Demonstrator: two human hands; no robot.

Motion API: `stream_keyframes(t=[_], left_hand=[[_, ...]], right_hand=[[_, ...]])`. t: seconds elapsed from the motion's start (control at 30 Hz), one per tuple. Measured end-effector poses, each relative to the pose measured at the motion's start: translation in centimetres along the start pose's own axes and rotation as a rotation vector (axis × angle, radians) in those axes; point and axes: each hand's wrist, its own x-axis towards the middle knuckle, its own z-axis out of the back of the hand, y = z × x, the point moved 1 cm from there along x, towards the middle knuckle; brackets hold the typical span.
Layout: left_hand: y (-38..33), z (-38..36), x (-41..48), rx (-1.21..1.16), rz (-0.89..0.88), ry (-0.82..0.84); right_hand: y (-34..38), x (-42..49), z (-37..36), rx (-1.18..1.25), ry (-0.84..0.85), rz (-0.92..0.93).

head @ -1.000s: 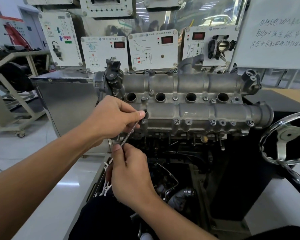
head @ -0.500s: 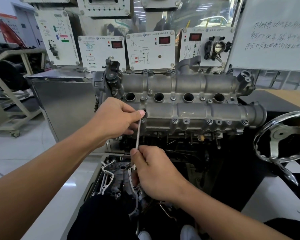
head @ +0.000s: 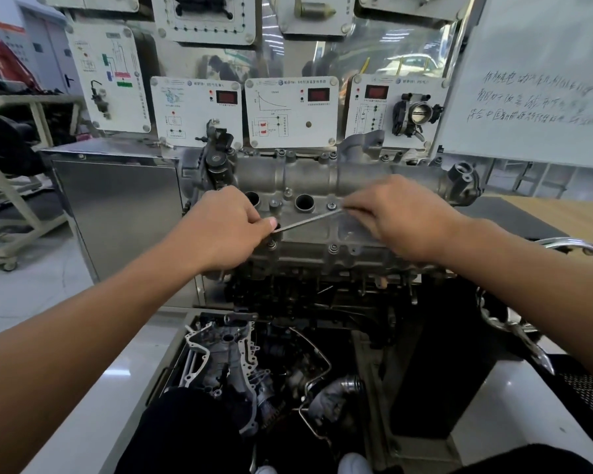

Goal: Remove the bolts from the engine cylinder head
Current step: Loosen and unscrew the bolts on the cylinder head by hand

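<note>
The right hand (head: 401,217) has swung up from below the engine. The thin steel wrench bar (head: 308,219) it holds pointed down toward the person half a second ago and now lies nearly level across the engine cylinder head (head: 308,179).

The right thumb and fingers are pressed together, pinching the bar's right end. They sit just beside a bolt (head: 331,205), which is seated right of an open spark plug well (head: 304,202).

The left hand (head: 226,227) has kept its place at the head's left front corner. Its fingers are curled, and the thumb and forefinger pinch the bar's left end where it meets a dark recess — whatever sits in there is hidden under the thumb and tool.

A second bolt (head: 272,245) stands just below that thumb, untouched. Under the head, near the person's knees, lies a cast aluminium cover (head: 220,357).
</note>
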Motion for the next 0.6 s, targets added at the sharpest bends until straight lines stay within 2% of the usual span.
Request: stream_keyframes(t=[0.1, 0.17, 0.27, 0.43, 0.6], left_hand=[[-0.5, 0.9, -0.1, 0.093, -0.210, -0.121], [-0.8, 0.8, -0.1, 0.107, -0.295, -0.041], [-0.5, -0.3, 0.4, 0.118, -0.258, 0.008], [0.7, -1.1, 0.4, -0.097, -0.121, -0.016], [1.0, -1.3, -0.1, -0.356, 0.016, 0.024]], right_hand=[[-0.1, 2.7, -0.1, -0.051, -0.067, 0.054], [0.2, 4.4, -0.3, -0.063, -0.103, 0.068], [1.3, 6.8, -0.9, 0.060, -0.129, 0.022], [3.7, 10.3, -2.0, 0.496, -0.188, -0.175], [5.7, 11.7, -2.1, 0.817, -0.170, -0.224]])
